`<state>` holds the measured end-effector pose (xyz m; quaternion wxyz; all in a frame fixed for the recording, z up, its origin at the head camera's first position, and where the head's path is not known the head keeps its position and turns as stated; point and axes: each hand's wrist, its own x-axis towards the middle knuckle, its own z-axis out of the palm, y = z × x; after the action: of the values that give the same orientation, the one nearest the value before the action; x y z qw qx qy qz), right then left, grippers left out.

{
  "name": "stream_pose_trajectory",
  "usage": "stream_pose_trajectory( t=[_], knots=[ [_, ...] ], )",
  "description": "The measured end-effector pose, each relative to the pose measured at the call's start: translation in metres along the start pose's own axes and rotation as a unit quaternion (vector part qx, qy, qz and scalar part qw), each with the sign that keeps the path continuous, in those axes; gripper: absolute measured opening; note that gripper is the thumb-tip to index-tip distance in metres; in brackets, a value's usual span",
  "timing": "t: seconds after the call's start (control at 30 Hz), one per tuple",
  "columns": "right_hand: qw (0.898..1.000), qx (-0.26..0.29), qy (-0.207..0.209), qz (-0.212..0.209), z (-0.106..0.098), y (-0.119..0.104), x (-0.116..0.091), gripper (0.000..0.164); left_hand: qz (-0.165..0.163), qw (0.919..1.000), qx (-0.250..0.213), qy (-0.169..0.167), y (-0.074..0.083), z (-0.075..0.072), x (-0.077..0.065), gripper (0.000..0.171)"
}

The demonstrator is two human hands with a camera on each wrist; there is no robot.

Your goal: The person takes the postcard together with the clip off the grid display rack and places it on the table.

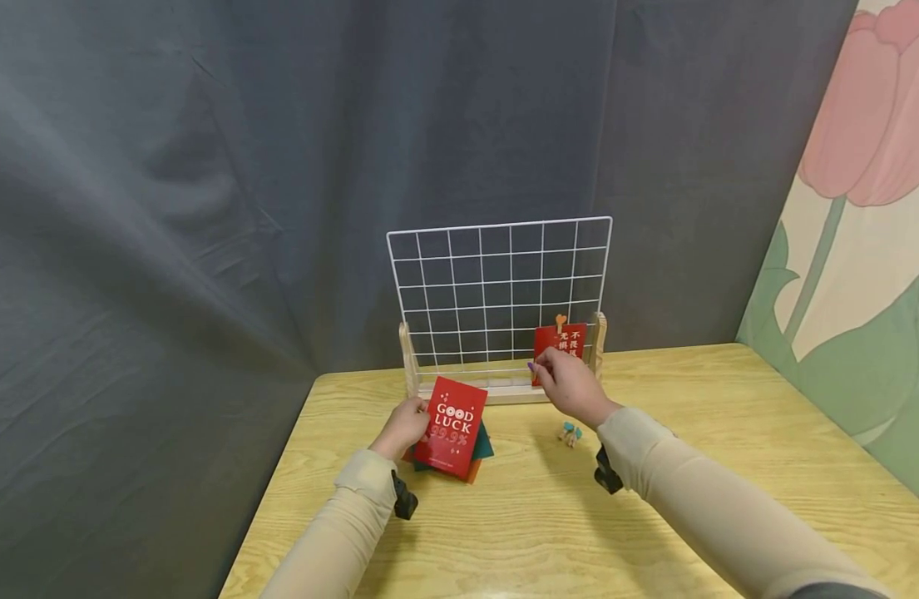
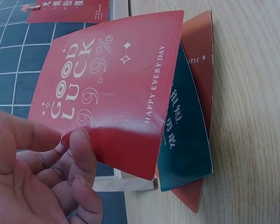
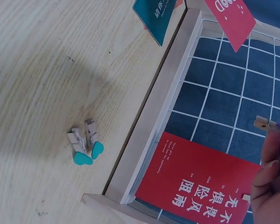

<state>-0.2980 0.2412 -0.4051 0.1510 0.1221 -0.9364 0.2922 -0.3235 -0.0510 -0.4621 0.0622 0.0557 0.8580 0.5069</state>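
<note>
My left hand (image 1: 403,428) pinches the edge of a red "GOOD LUCK" card (image 1: 452,426) between thumb and finger, in front of the rack's left side. Behind that card are a dark green card (image 2: 189,144) and an orange card (image 2: 200,42). My right hand (image 1: 573,388) pinches a small wooden clothespin (image 3: 263,123) with a purple end, near the wire grid. Beside it, another red card (image 3: 196,179) with white characters hangs on the grid's right side, held at the top by a clothespin with an orange heart (image 1: 560,320).
The white wire grid (image 1: 496,283) stands in a wooden base (image 1: 515,395) towards the back of the wooden table (image 1: 474,541). Clothespins with teal hearts (image 1: 570,433) lie on the table in front of its right side. A dark curtain (image 1: 459,108) hangs behind.
</note>
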Motion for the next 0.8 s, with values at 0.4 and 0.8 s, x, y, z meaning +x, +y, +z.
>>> stream_pose_trajectory(
  t=[0.4, 0.8],
  knots=[
    [1.000, -0.007, 0.000, -0.002, 0.001, 0.006, -0.007, 0.013, -0.003, 0.9998, -0.010, -0.018, -0.005, 0.001, 0.000, 0.015],
    [1.000, -0.013, -0.022, 0.016, 0.005, 0.013, -0.013, 0.016, -0.006, 0.9998, 0.000, -0.019, -0.011, 0.004, 0.001, 0.014]
  ],
)
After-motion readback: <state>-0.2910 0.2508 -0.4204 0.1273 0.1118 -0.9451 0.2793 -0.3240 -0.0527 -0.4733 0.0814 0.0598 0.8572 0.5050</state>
